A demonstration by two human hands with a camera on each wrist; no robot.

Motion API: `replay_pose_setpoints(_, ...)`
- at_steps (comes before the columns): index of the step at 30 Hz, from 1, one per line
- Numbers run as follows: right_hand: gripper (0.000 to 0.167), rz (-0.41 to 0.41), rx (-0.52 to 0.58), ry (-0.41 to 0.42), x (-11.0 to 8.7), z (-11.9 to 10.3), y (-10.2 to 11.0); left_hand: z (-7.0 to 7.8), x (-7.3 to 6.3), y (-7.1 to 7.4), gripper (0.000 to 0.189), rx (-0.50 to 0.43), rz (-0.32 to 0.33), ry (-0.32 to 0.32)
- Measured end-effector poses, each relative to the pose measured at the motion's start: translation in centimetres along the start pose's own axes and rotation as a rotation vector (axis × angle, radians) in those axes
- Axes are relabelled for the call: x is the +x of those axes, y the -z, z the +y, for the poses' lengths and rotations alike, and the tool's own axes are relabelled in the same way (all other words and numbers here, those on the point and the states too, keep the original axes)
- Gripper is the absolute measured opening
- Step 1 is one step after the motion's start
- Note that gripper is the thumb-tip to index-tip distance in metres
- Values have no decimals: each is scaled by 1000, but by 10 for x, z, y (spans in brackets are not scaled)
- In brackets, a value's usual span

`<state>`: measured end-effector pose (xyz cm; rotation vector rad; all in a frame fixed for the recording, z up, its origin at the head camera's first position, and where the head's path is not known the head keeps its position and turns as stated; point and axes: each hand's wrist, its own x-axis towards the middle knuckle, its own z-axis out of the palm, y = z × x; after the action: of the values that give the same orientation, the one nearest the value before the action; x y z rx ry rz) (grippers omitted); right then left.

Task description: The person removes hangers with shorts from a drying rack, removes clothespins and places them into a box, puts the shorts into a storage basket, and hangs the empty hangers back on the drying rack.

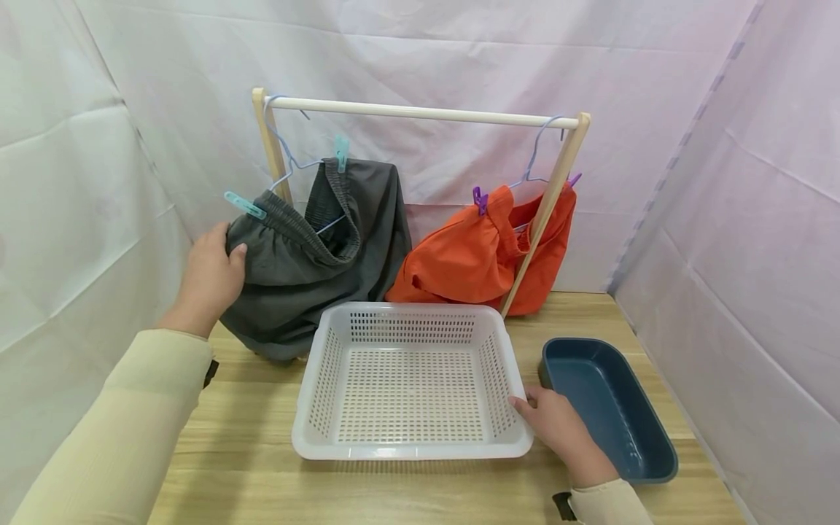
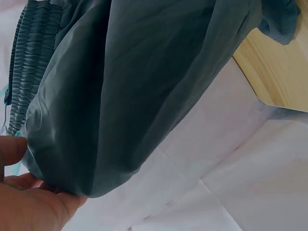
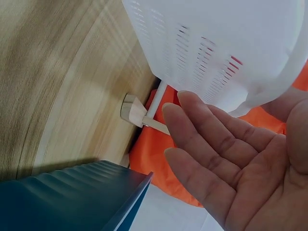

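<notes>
Dark grey elastic-waist pants [image 1: 289, 255] hang from a blue hanger by light-teal clothespins [image 1: 342, 153]. My left hand [image 1: 213, 273] holds their left edge, thumb in front and fingers partly hidden behind the cloth; the left wrist view shows the gathered waistband beside the thumb. A white perforated plastic basket [image 1: 407, 452] stands on the table, with nothing in it. My right hand [image 1: 558, 423] holds its right rim, the thumb hooked over it. In the right wrist view the other fingers [image 3: 202, 183] extend loosely beside the basket's wall.
Orange pants [image 1: 466, 255] with purple clothespins [image 1: 481, 200] hang at the right end of the wooden rack [image 1: 420, 111]. A dark blue bin [image 1: 610, 408] sits right of the basket on the wooden table [image 1: 249, 452]. White cloth walls [image 1: 741, 292] surround the table.
</notes>
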<state>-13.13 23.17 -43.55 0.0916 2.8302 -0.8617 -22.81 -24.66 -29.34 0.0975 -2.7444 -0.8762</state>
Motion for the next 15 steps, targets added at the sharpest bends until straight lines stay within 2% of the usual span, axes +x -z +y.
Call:
replay_pose_setpoints(9, 37, -1, -5, -14, 0, 0, -1, 5, 6, -2, 41, 20, 58, 25)
replay_pose_setpoints(15, 38, -9, -1, -22, 1, 0, -1, 5, 8, -6, 35, 3, 75, 39)
